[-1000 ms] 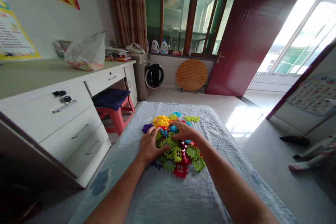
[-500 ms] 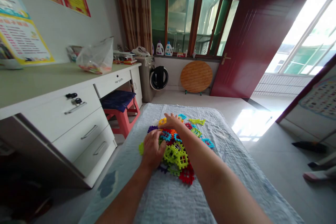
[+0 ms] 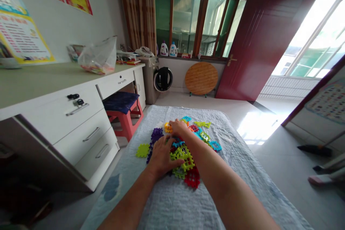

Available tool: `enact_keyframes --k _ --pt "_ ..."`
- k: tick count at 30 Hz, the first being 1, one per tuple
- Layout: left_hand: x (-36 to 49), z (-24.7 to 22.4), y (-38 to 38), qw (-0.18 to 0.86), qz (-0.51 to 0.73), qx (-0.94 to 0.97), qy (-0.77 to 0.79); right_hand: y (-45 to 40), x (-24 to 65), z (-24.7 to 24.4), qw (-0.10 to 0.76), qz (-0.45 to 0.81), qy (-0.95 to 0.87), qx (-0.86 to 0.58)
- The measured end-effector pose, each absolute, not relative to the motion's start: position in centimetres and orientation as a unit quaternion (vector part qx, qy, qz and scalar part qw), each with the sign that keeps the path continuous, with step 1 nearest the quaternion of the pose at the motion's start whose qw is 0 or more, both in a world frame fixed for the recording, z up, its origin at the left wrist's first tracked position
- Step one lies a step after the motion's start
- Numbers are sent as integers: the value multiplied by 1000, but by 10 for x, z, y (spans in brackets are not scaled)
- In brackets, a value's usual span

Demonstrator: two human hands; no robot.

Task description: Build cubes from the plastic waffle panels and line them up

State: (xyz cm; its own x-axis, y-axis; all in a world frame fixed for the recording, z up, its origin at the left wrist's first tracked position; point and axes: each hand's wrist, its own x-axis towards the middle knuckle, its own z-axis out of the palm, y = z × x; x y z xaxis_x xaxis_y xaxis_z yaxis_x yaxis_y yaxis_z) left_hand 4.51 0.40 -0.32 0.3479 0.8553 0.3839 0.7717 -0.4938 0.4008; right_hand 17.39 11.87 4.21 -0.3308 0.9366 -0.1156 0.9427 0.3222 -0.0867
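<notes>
A pile of plastic interlocking pieces lies on a cloth-covered surface (image 3: 172, 208). My left hand (image 3: 163, 154) rests on the pile's left side, fingers spread, thumb over the lime green pieces (image 3: 187, 158). My right hand (image 3: 179, 128) reaches across the far side, beside a yellow-orange piece (image 3: 168, 127); what lies under its fingers is hidden. Purple pieces (image 3: 156, 134) and a flat green piece (image 3: 142, 150) sit left of my left hand. Red pieces (image 3: 192, 178) are at the near edge, a blue one (image 3: 215, 146) at the right.
A white desk (image 3: 54, 79) with drawers stands at the left, a plastic bag (image 3: 98, 57) on it. A red stool (image 3: 126, 118) is beside the cloth-covered surface. Farther back are a washing machine (image 3: 151, 79), a round wooden board (image 3: 201, 78) and a red door (image 3: 258, 36).
My left hand has shifted right over the pile, and its thumb has spread out. More purple and the flat green piece now show at the left. My right hand has moved slightly nearer.
</notes>
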Motion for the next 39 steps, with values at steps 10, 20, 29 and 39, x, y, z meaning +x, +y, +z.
enact_keyframes --k 10,20,29,39 --pt "44 -8 14 56 360 778 512 89 235 68 -237 -140 848 453" --pt "43 -7 12 77 344 803 480 36 275 64 -282 -209 820 452" --pt "47 -2 4 95 215 857 459 19 333 37 -210 -151 741 619" --pt "65 2 3 95 270 850 442 4 302 31 -270 -282 757 524"
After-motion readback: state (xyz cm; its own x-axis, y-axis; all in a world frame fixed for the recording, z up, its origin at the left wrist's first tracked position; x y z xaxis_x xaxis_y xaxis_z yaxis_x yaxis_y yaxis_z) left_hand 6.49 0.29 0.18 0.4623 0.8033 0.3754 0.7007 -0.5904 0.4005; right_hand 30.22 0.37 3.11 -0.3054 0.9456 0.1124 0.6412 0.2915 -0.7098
